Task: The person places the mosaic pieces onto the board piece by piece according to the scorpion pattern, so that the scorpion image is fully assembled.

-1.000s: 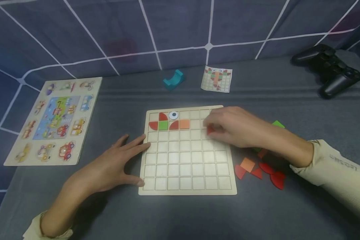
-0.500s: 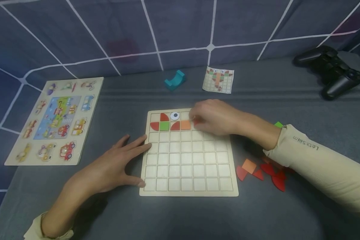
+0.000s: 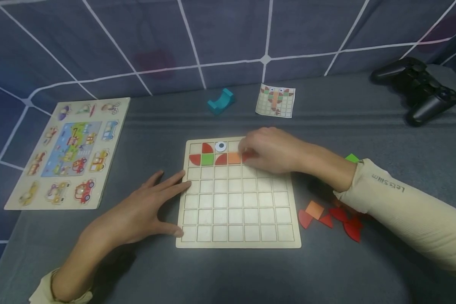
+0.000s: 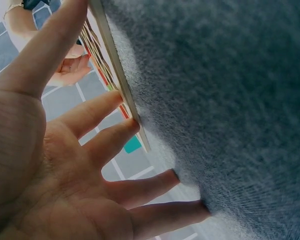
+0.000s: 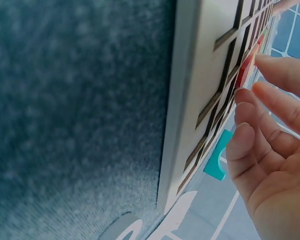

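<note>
A wooden grid board (image 3: pixel 228 211) lies on the dark cloth. My left hand (image 3: pixel 140 211) is spread, its fingertips and thumb touching the board's left edge; in the left wrist view two straight fingers (image 4: pixel 112 142) meet that edge. With thumb and fingertips, my right hand (image 3: pixel 275 150) pinches a red quarter-circle piece (image 3: pixel 247 157) at the second-row cell right of the orange square (image 3: pixel 234 158). The hand covers most of this piece. Also on the board are a green square (image 3: pixel 207 159), several other red quarter-circles (image 3: pixel 195 159) and a round eye piece (image 3: pixel 221 146).
Loose red, orange and green pieces (image 3: pixel 314 210) lie right of the board, partly under the right forearm. Behind it are a teal arch block (image 3: pixel 221 101) and a pattern card (image 3: pixel 275 100). A picture puzzle (image 3: pixel 108 177) lies left, a black game controller (image 3: pixel 416 90) back right.
My right hand has moved left across the board with the red quarter-circle, up to the orange square, and stays there over the last half second. The left hand keeps its place.
</note>
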Available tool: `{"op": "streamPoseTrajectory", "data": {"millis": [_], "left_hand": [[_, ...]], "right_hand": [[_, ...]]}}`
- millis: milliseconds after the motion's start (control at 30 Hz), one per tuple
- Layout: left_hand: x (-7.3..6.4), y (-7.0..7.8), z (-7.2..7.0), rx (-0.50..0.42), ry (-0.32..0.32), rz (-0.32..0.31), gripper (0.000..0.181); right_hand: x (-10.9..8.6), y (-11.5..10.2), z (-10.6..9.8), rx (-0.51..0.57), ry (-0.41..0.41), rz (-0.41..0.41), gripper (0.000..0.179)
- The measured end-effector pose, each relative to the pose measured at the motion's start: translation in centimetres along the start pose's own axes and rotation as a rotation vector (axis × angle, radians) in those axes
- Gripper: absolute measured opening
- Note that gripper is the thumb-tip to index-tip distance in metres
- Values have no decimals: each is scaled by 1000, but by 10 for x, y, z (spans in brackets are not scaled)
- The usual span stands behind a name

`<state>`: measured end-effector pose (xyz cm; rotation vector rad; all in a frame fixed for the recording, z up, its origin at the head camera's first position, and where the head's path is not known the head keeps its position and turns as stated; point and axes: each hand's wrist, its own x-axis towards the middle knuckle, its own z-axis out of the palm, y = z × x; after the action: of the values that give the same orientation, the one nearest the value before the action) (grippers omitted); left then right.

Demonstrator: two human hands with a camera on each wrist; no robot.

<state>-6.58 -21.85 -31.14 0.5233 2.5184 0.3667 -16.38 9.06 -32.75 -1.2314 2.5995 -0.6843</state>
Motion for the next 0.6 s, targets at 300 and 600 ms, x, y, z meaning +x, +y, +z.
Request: {"op": "streamPoseTrajectory", "data": {"millis": [300,600], "left_hand": [[0,-1,0,9,4,2,103],[-1,-1,1,16,14,12,103]], "right_hand": [[-1,-1,0,1,-10,-11,12],[-7,3,-10,44,-13,-20,19]]}}
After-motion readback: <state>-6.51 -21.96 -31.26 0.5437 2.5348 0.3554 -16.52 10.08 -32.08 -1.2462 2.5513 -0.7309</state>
